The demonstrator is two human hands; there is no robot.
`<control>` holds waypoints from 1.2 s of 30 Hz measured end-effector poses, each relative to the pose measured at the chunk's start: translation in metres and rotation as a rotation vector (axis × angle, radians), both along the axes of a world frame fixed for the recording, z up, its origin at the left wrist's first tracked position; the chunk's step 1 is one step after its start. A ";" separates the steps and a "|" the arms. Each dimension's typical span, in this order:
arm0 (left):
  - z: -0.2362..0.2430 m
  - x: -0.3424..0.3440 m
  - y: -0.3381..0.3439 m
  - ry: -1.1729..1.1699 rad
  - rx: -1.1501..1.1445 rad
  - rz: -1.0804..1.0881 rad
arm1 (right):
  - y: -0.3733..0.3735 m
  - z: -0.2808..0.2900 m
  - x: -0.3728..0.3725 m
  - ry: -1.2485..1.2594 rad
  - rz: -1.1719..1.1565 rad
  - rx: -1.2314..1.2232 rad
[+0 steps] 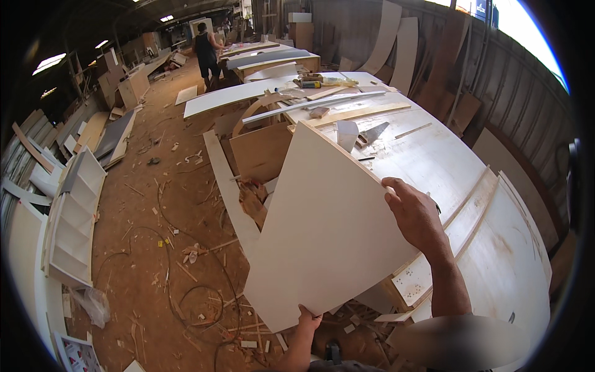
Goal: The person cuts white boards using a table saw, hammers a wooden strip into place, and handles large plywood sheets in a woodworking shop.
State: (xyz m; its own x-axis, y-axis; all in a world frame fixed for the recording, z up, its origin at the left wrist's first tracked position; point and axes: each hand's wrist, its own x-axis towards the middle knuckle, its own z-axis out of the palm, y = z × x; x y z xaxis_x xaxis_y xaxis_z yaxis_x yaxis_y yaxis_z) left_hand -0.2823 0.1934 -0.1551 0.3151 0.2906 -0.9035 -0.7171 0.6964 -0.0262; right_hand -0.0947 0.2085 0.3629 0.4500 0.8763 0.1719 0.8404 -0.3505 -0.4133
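A large white board with a pale raw edge is held tilted in front of me, one corner pointing up and away. My left hand grips its lower edge, thumb on the white face and the other fingers hidden behind. On its right edge my right hand is closed, fingertips bent over the rim. Just beyond the board, a handsaw lies on the white-topped workbench beside a white curved piece.
Long strips, a wooden batten and bottles lie across the bench. A cable loops over the scrap-strewn floor. Shelving lies at left. Farther off, a person stands by another bench. Boards lean on the right wall.
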 end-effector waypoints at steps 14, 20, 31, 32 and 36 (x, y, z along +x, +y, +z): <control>0.001 0.040 0.051 0.036 -0.064 -0.086 | 0.061 -0.003 0.022 -0.054 -0.073 -0.025; -0.014 0.001 0.047 -0.015 0.183 -0.622 | 0.067 -0.015 0.032 -0.082 -0.017 0.028; 0.002 -0.130 0.059 0.532 0.385 -1.301 | 0.088 -0.057 0.160 -0.015 -0.112 -0.077; -0.001 -0.144 0.057 0.570 0.315 -1.238 | 0.090 -0.063 0.167 0.007 -0.132 -0.069; 0.021 -0.158 0.030 0.711 0.415 -1.375 | 0.054 -0.095 0.221 0.046 -0.289 -0.061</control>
